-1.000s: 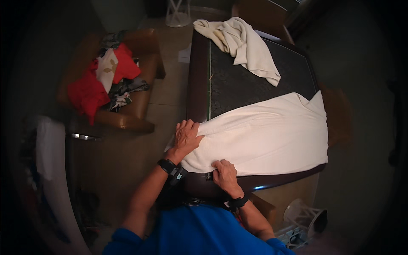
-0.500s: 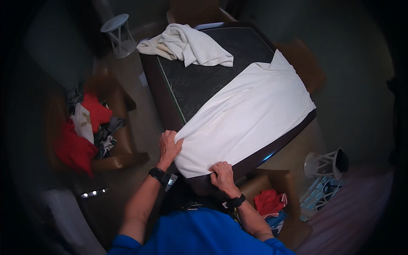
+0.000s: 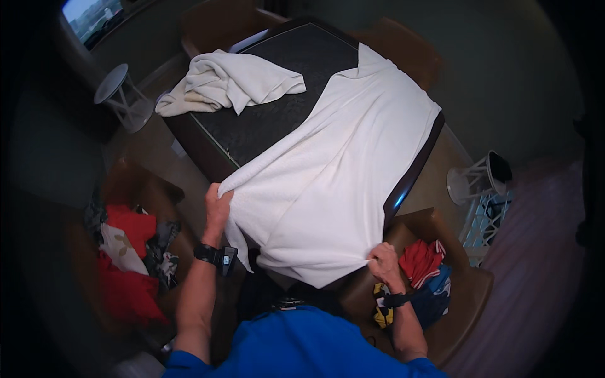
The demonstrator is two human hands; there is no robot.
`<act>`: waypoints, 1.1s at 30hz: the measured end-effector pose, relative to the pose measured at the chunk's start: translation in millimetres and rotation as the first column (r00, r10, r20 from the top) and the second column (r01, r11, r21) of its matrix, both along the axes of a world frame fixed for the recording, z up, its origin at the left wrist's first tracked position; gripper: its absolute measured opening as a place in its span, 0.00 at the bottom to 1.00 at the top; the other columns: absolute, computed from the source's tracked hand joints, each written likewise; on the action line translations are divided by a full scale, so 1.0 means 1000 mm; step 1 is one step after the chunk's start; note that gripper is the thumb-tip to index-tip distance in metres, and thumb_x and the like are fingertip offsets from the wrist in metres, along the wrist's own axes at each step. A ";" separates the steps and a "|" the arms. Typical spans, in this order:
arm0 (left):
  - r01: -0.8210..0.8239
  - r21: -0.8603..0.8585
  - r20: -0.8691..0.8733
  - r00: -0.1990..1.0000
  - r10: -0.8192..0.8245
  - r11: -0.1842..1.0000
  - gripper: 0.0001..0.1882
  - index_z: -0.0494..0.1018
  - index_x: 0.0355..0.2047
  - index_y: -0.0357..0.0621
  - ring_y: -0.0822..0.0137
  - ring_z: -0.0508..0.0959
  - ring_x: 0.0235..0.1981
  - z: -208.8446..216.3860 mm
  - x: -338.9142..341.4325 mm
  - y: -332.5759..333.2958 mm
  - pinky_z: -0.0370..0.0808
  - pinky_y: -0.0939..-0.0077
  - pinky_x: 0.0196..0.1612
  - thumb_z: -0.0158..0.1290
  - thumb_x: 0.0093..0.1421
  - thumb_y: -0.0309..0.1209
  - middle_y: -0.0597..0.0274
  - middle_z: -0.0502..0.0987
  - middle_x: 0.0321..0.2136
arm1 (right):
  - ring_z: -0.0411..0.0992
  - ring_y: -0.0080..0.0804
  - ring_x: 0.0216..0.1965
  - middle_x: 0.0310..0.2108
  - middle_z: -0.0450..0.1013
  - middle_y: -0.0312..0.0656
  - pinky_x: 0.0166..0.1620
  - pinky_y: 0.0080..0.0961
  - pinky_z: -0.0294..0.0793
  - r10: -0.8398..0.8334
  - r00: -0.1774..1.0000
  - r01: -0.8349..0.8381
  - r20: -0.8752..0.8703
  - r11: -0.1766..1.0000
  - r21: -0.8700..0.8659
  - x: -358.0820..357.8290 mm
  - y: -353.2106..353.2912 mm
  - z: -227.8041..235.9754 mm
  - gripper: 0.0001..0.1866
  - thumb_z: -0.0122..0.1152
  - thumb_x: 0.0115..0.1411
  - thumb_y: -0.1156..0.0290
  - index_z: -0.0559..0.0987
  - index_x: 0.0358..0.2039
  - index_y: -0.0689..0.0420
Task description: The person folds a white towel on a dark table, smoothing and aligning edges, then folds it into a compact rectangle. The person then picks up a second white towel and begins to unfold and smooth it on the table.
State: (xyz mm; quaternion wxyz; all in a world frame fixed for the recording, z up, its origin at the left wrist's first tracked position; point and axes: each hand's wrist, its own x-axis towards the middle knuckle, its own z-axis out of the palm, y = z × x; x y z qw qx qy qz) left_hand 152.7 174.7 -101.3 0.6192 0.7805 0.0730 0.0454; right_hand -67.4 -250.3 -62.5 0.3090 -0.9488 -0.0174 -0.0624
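Observation:
A large white towel [image 3: 328, 170] stretches across the right and near part of the dark table [image 3: 265, 135], its near end raised off the edge toward my body. My left hand [image 3: 218, 205] is closed on its left side, and a loose corner hangs below that grip. Over the chair at the near right, my right hand [image 3: 384, 264] pinches the towel's near right part, pulling folds into the cloth between the two hands. On the table's far left lies a second, crumpled white towel [image 3: 230, 82], touched by neither hand.
A brown chair at the left [image 3: 135, 176] holds a heap of red, white and patterned clothes [image 3: 129, 252]. Another brown chair [image 3: 469, 296] at the near right carries red, blue and yellow clothes [image 3: 425, 271]. White side stands [image 3: 123, 97] flank the table, and more chairs [image 3: 403, 47] stand behind.
My hands have spread apart, the right one moving right and off the table edge. The towel's near end has lifted and drawn toward me. The view has shifted too.

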 end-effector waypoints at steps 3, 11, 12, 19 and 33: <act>0.048 0.008 0.042 0.998 -0.048 0.999 0.08 0.74 0.35 0.36 0.75 0.74 0.34 -0.019 0.022 0.017 0.72 0.76 0.39 0.58 0.58 0.27 0.65 0.77 0.29 | 0.70 0.46 0.33 0.26 0.71 0.45 0.39 0.37 0.68 -0.288 0.958 0.287 -0.011 0.958 -0.024 -0.042 0.000 -0.001 0.03 0.54 0.45 0.77 0.75 0.21 0.59; 0.298 0.164 -0.069 0.954 -0.290 0.940 0.14 0.74 0.37 0.34 0.68 0.77 0.33 -0.035 0.031 0.034 0.75 0.69 0.39 0.62 0.55 0.30 0.55 0.80 0.31 | 0.70 0.29 0.33 0.34 0.73 0.39 0.38 0.24 0.71 -0.809 0.543 0.818 -0.226 0.448 0.362 -0.070 0.086 -0.080 0.10 0.54 0.52 0.77 0.79 0.36 0.60; 0.329 0.174 -0.104 0.944 -0.315 0.928 0.16 0.74 0.38 0.33 0.66 0.78 0.33 -0.026 0.029 0.031 0.75 0.68 0.39 0.64 0.54 0.31 0.53 0.80 0.32 | 0.66 0.20 0.31 0.30 0.72 0.32 0.35 0.20 0.67 -0.810 0.534 0.788 -0.242 0.373 0.489 -0.065 0.096 -0.080 0.08 0.58 0.56 0.74 0.79 0.37 0.59; 0.397 0.073 -0.010 0.917 -0.398 0.915 0.12 0.77 0.36 0.35 0.72 0.77 0.31 -0.036 0.041 0.022 0.75 0.71 0.39 0.64 0.53 0.27 0.59 0.81 0.28 | 0.66 0.16 0.28 0.27 0.71 0.29 0.34 0.16 0.65 -0.856 0.445 0.706 -0.263 0.154 0.692 -0.060 0.104 -0.082 0.07 0.64 0.57 0.75 0.78 0.36 0.60; 0.186 0.552 0.031 0.969 -0.243 0.813 0.15 0.77 0.35 0.34 0.56 0.81 0.31 -0.008 0.109 0.072 0.76 0.62 0.38 0.65 0.50 0.31 0.45 0.81 0.29 | 0.73 0.37 0.38 0.37 0.74 0.45 0.45 0.31 0.73 -0.951 0.244 0.952 -0.191 0.198 0.232 -0.125 0.053 -0.139 0.16 0.65 0.56 0.69 0.77 0.43 0.62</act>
